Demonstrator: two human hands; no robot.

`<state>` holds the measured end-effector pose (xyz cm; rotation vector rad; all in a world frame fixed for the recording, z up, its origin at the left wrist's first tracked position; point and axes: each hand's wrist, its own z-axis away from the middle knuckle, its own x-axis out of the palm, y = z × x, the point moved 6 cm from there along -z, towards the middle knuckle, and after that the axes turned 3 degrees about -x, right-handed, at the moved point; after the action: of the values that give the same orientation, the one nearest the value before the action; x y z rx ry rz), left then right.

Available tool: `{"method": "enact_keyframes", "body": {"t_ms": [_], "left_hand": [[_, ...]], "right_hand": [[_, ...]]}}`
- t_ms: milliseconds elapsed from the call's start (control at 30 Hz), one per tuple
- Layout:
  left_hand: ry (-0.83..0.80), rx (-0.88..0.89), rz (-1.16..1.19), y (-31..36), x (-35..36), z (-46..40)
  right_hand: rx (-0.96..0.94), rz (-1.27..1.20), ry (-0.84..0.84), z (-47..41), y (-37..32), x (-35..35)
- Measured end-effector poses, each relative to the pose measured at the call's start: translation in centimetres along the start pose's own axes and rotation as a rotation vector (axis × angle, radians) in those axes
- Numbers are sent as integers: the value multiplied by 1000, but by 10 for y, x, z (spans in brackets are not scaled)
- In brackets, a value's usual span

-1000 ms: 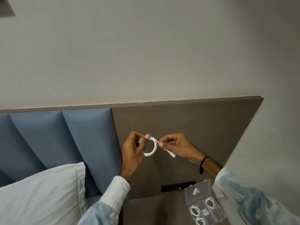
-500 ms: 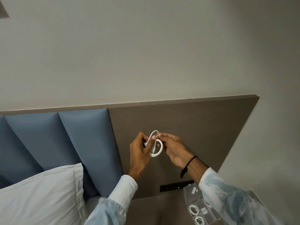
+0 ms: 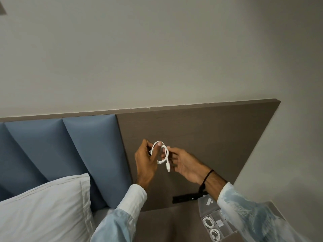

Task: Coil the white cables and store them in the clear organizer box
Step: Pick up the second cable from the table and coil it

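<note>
Since half a second ago, the plug end of the white cable (image 3: pixel 160 152) has come free of the coil and now hangs straight down below the loop, and the right hand (image 3: pixel 185 164) has drawn a little to the right and turned its palm more toward the camera.

That cable is a small round coil held up in the air in front of the brown headboard panel (image 3: pixel 209 137), between the two hands. Its loose tail crosses the right side of the loop and ends in a short white connector pointing down.

On the left of the coil, the left hand (image 3: pixel 146 161) has its thumb laid across the front of the loop and its fingers curled behind, pinching the coil. The wrist is bent upward from a white cuff. From the right, the right hand pinches the cable where the tail crosses the loop, thumb and forefinger together, the other fingers loosely bent below. A dark band sits on that wrist.

Low and to the right, the clear organizer box (image 3: pixel 215 222) lies open on the bedside surface, partly hidden by the right sleeve. Two of its near compartments each hold a coiled white cable.

To the left are blue padded panels (image 3: pixel 78 154) and a white pillow (image 3: pixel 43 210).
</note>
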<state>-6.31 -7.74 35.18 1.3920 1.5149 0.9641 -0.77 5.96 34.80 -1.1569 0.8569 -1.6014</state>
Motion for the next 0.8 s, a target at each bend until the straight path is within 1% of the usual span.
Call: {"method": "enact_keyframes", "body": {"t_ms": [133, 300, 367, 433, 467, 533, 567, 600, 633, 667, 700, 767, 800], "left_hand": [[36, 15, -14, -1, -6, -7], [47, 19, -33, 2, -8, -10], [82, 18, -35, 3, -15, -14], [122, -10, 13, 1, -24, -21], [115, -25, 36, -1, -25, -22], [99, -50, 68, -4, -19, -19], [103, -80, 94, -6, -14, -16], [110, -124, 132, -9, -10, -14], [117, -172, 169, -12, -5, -13], [122, -213, 195, -16, -1, -12], [126, -242, 212, -18, 2, -11], [124, -269, 238, -21, 9, -8], [124, -275, 238, -21, 12, -5]], "right_hand": [[-113, 61, 23, -2, -6, -1], [-159, 176, -1, -5, -3, -4], [-185, 248, 13, -6, 0, -12], [-232, 366, 81, -7, 2, -24], [-270, 457, 131, -8, 2, -29], [-383, 691, 243, -9, -4, -37], [-441, 773, 312, -9, -8, -40], [-485, 796, 379, -8, -12, -42], [-506, 744, 433, -8, -14, -44], [-493, 607, 466, -7, -14, -46], [-441, 406, 484, -8, -11, -48], [-250, -14, 447, -12, 3, -44], [-162, -168, 410, -13, 8, -38]]}}
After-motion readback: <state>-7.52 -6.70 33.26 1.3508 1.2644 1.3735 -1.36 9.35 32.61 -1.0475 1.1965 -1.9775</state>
